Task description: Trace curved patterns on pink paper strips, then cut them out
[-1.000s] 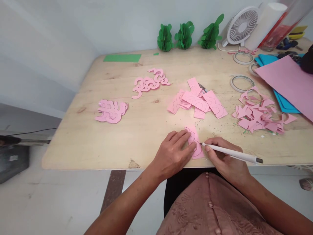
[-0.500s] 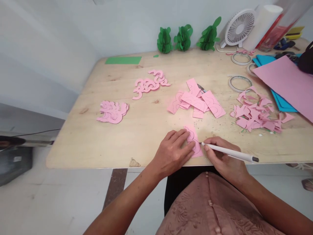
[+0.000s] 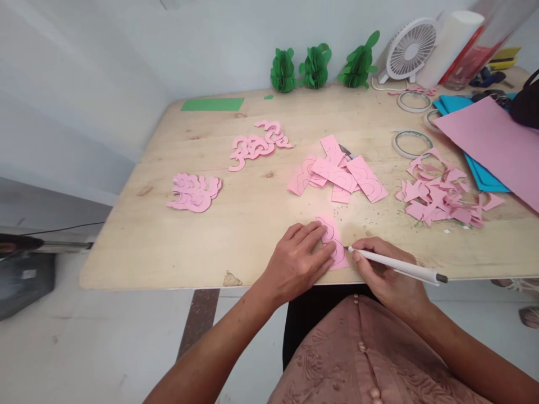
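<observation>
The left hand (image 3: 295, 261) lies palm down at the near edge of the pale wooden tabletop (image 3: 168, 241), its grip open and closed around nothing, with fingertips resting on a small pink paper piece marked with curved dark lines (image 3: 340, 255). The right hand (image 3: 391, 275) has its grip closed around a slim white pen with a dark end (image 3: 396, 262); the pen slants, its tip at the right edge of the pink piece, though whether it touches the paper is too small to tell. Beyond the hands sits a loose pile of pink paper strips with drawn curves (image 3: 334, 174), overlapping one another. To its right is a heap of irregular pink paper scraps (image 3: 438, 202); to its left are a cluster of curvy pink paper cutouts (image 3: 252, 147) and, nearer the left edge, a stack of scalloped pink paper shapes (image 3: 196, 196). Three folded green paper figures (image 3: 315, 68) stand along the wall, beside a round white desk fan (image 3: 410, 51).
</observation>
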A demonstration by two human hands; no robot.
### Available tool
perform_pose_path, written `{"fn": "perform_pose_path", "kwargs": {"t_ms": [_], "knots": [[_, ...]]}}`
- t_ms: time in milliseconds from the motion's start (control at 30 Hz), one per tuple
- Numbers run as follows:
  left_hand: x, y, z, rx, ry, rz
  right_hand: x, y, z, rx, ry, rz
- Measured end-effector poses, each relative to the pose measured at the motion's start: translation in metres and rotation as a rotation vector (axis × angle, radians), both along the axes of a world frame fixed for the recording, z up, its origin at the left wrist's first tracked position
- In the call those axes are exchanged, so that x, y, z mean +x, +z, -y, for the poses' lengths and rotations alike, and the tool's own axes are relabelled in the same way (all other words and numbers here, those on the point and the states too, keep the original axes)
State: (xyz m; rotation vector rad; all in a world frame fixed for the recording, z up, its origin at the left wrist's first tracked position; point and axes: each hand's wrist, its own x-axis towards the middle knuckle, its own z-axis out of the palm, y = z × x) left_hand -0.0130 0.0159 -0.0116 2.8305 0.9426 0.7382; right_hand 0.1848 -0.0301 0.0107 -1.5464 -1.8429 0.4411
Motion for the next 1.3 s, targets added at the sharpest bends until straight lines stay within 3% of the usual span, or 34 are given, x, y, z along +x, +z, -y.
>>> {"fn": "perform_pose_path", "kwargs": {"t_ms": [267, 400, 667, 1300], "knots": [[0.000, 0.000, 0.000, 0.000, -0.001, -0.004, 0.001, 0.004, 0.003, -0.103, -0.072, -0.094], [0.000, -0.001, 0.000, 0.009, -0.001, -0.003, 0.001, 0.005, 0.008, -0.153, 0.005, -0.106], [0.001, 0.000, -0.001, -0.003, 0.001, -0.011, -0.001, 0.000, 0.013, -0.007, 0.116, -0.062], [0.001, -0.001, -0.001, 0.011, 0.004, -0.005, -0.011, 0.002, 0.012, 0.050, 0.186, -0.030]]}}
